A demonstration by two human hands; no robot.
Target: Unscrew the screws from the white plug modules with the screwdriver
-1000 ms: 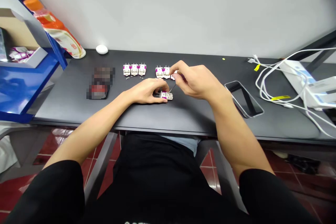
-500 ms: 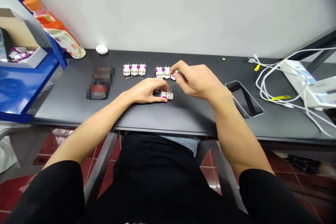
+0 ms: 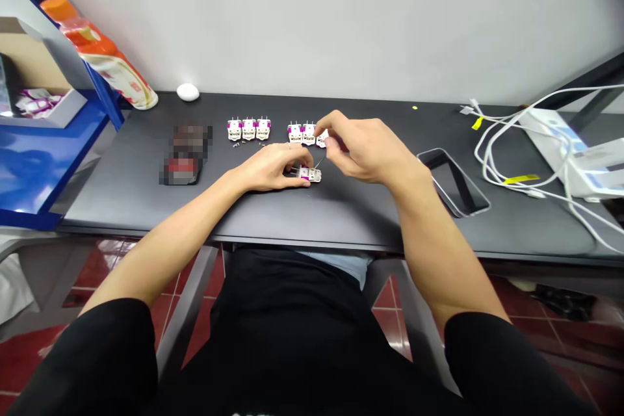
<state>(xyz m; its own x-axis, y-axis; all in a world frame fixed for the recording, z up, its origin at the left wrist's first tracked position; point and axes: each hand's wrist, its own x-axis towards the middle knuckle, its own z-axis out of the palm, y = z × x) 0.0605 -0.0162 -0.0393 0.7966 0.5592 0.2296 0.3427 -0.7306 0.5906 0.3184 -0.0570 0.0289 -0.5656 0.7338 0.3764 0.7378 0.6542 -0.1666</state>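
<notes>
On the dark desk, my left hand [image 3: 273, 168] pinches a small white-and-purple plastic piece with metal pins [image 3: 311, 174] between thumb and fingers. My right hand [image 3: 365, 148] is closed around a thin metal tool [image 3: 320, 162], its tip slanting down to the right part of that piece. The tool's handle end is hidden in my fingers, so its kind does not show. Behind my hands stands a row of similar white-and-purple pieces [image 3: 309, 132], one partly covered by my right hand. Farther left is another row of three [image 3: 249, 129], with tiny metal bits [image 3: 236, 144] in front.
A phone [image 3: 453, 182] lies right of my right arm, with tangled white cables [image 3: 492, 172] beyond it. At left are a dark, pixelated object [image 3: 185, 155], a white egg-shaped object [image 3: 188, 92], an orange-capped bottle [image 3: 104, 58] and an open box [image 3: 73, 107].
Both hands keep nearly the same pose, the tool still at the plastic piece. The whole view has shifted only very slightly.
</notes>
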